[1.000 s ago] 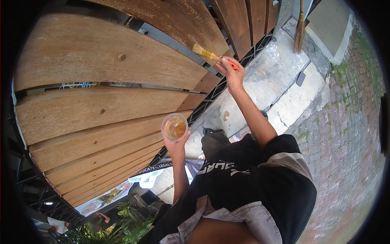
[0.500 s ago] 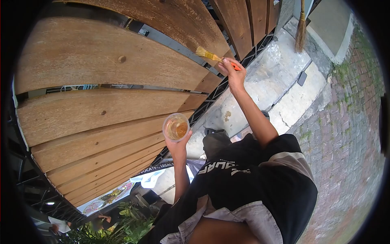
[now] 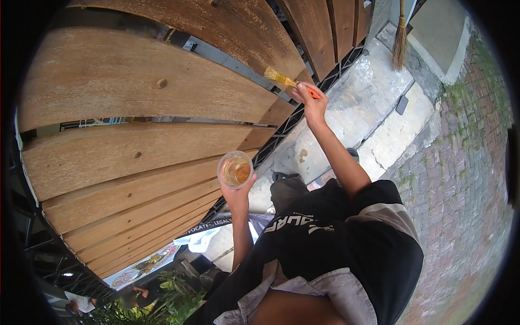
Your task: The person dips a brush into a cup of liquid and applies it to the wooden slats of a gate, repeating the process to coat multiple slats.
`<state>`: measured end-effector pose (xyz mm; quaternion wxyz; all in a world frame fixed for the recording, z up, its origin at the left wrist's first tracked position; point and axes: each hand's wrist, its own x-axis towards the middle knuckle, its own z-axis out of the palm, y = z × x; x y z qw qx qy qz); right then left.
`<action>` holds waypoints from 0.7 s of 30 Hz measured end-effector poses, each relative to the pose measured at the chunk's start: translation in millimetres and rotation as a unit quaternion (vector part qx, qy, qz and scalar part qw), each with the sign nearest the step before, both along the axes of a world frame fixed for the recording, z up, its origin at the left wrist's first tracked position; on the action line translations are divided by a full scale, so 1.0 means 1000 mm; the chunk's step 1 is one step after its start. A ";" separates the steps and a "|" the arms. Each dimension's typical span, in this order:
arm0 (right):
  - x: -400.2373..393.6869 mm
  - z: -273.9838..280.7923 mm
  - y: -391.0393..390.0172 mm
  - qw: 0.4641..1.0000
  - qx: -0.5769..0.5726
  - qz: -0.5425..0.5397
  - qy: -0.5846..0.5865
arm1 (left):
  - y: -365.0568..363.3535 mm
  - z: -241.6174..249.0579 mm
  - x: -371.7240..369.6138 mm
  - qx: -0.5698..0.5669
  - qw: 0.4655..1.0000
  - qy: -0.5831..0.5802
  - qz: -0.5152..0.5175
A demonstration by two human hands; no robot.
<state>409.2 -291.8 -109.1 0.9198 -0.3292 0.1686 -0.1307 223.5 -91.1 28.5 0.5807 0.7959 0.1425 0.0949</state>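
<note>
My right hand (image 3: 312, 103) is closed on the orange handle of a paintbrush (image 3: 280, 77). The brush's pale yellowish bristles point up and left, in front of the wooden slats; whether they touch the wood I cannot tell. Lower down, my left hand (image 3: 237, 196) is wrapped round a clear plastic cup (image 3: 235, 170) holding some amber liquid. Wide brown wooden slats (image 3: 146, 81) with gaps between them fill the left and upper part of the view. The darker slat (image 3: 244, 32) behind the bristles looks worn in patches.
A broom (image 3: 400, 46) stands at the top right by a concrete ledge (image 3: 346, 114). A dark phone-like object (image 3: 402, 104) lies on the ledge. Brick paving (image 3: 449, 179) runs along the right. A printed banner (image 3: 146, 265), green plants (image 3: 179, 298) and part of a person (image 3: 81, 301) appear at lower left.
My right hand and the brush have shifted very slightly right and down. The view of the slats has moved a little. My left hand holds the cup in about the same place.
</note>
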 end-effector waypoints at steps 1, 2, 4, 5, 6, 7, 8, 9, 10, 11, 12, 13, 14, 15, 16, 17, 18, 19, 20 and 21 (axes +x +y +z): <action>0.000 -0.003 0.000 1.000 -0.012 0.003 0.003 | -0.001 0.001 0.000 0.001 1.000 0.000 0.000; 0.001 -0.006 0.000 1.000 -0.012 0.003 0.004 | -0.001 0.002 0.000 0.003 1.000 -0.001 0.000; 0.002 -0.009 0.001 1.000 -0.016 0.003 0.007 | 0.000 0.001 0.001 0.001 1.000 0.003 0.002; 0.002 -0.011 0.001 1.000 -0.016 0.004 0.008 | 0.000 0.001 0.001 -0.002 1.000 0.006 0.003; 0.002 -0.012 0.001 1.000 -0.019 0.002 0.010 | 0.001 0.001 0.001 -0.002 1.000 0.007 0.003; 0.003 -0.012 0.001 1.000 -0.022 0.000 0.011 | 0.001 0.001 0.002 -0.002 1.000 0.005 0.003; 0.003 -0.013 0.001 1.000 -0.022 0.000 0.011 | 0.001 0.001 0.003 -0.001 1.000 0.004 0.002; 0.002 -0.013 0.000 1.000 -0.017 -0.002 0.015 | 0.001 0.001 0.003 -0.001 1.000 0.004 0.002; 0.002 -0.013 0.000 1.000 -0.012 -0.004 0.019 | 0.001 0.001 0.003 -0.002 1.000 0.005 0.003; 0.002 -0.015 -0.001 1.000 -0.012 -0.004 0.019 | 0.002 0.000 0.004 -0.003 1.000 0.005 0.004; 0.003 -0.019 0.000 1.000 -0.011 -0.006 0.020 | 0.002 0.000 0.004 -0.003 1.000 0.005 0.003; 0.003 -0.022 0.000 1.000 -0.011 -0.009 0.021 | 0.002 -0.001 0.004 -0.005 1.000 0.004 0.003; 0.004 -0.025 0.001 1.000 -0.011 -0.009 0.022 | 0.003 -0.002 0.004 -0.007 1.000 0.004 0.004; 0.004 -0.027 0.001 1.000 -0.008 -0.013 0.023 | 0.003 -0.002 0.005 -0.007 1.000 0.004 0.004; 0.004 -0.028 0.001 1.000 -0.005 -0.017 0.024 | 0.003 -0.003 0.005 -0.002 1.000 0.006 0.004; 0.005 -0.030 0.001 1.000 -0.005 -0.016 0.024 | 0.003 -0.003 0.005 0.003 1.000 0.008 0.005; 0.005 -0.032 0.001 0.999 -0.005 -0.017 0.027 | 0.003 -0.002 0.006 0.003 1.000 0.008 0.005; 0.005 -0.035 0.001 0.999 -0.005 -0.018 0.030 | 0.002 -0.002 0.006 0.001 1.000 0.008 0.006; 0.005 -0.037 0.002 0.999 -0.005 -0.018 0.030 | 0.001 -0.001 0.006 -0.001 1.000 0.007 0.008; 0.006 -0.040 0.002 0.999 -0.008 -0.024 0.030 | 0.001 -0.001 0.006 -0.001 1.000 0.007 0.008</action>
